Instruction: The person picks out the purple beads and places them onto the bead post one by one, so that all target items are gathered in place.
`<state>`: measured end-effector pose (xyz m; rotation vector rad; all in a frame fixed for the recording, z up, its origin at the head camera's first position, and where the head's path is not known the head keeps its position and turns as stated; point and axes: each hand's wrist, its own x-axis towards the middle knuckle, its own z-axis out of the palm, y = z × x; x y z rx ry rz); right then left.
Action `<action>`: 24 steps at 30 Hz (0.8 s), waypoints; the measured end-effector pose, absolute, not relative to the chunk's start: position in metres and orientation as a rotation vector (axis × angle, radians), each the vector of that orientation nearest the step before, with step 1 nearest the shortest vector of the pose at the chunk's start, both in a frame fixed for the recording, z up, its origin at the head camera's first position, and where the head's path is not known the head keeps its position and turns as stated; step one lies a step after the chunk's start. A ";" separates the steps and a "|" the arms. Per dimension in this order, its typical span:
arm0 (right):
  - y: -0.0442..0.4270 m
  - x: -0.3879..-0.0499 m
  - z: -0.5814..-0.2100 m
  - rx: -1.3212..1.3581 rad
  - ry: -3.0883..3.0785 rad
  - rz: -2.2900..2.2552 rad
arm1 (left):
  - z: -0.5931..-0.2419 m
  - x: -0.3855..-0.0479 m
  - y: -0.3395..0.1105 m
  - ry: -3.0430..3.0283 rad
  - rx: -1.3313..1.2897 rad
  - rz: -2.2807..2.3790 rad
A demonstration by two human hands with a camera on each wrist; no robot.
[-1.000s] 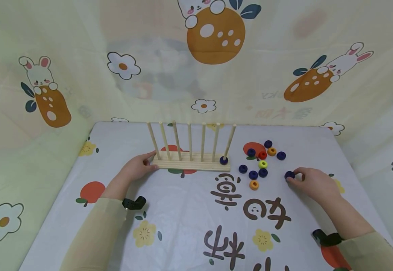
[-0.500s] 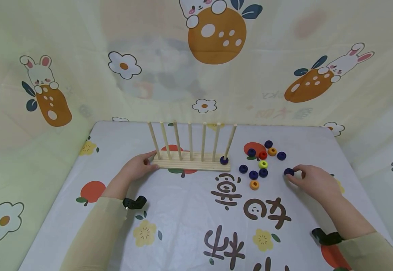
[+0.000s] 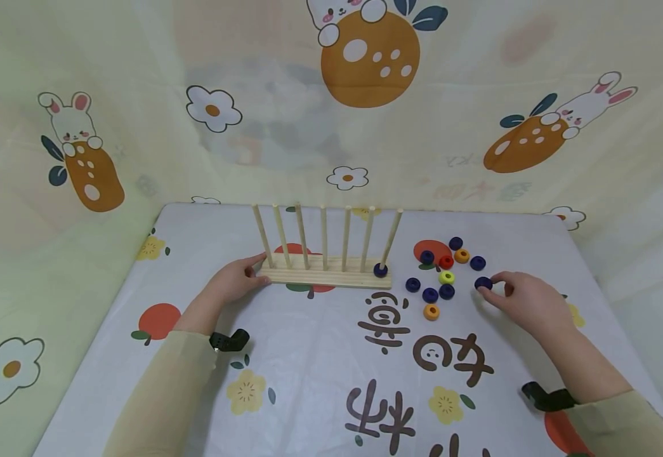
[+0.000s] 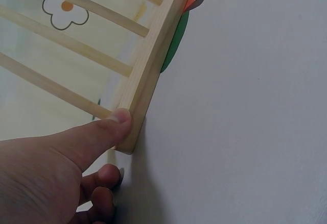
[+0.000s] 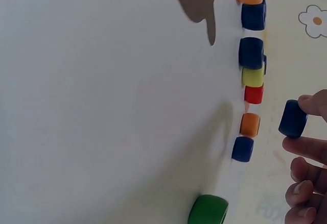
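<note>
Over white cloth (image 3: 297, 349), the right hand (image 3: 533, 303) carried a blue bead (image 3: 483, 284) leftward.

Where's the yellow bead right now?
Head view: the yellow bead lies right of the wooden peg rack, with the red bead just above it in the picture and a blue bead just below.

You have one wooden rack (image 3: 322, 279) and seven pegs (image 3: 324, 238) in front of you. In your head view, count eight dark blue beads (image 3: 446, 292), two orange beads (image 3: 431, 311), one red bead (image 3: 446, 262) and one yellow bead (image 3: 447, 278), which makes twelve. Your right wrist view adds one green piece (image 5: 207, 212), cut off at the edge, so it is only probably a thirteenth bead.
</note>
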<state>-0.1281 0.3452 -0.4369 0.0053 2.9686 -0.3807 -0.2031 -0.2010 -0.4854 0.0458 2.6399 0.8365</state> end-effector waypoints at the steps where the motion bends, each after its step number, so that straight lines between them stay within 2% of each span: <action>1: 0.344 -0.128 -0.436 -0.001 2.973 -0.385 | -0.485 -0.203 -0.201 2.642 0.048 0.836; 24: 0.317 -0.136 -0.422 -0.002 3.015 -0.457 | -0.483 -0.202 -0.200 2.643 0.039 0.817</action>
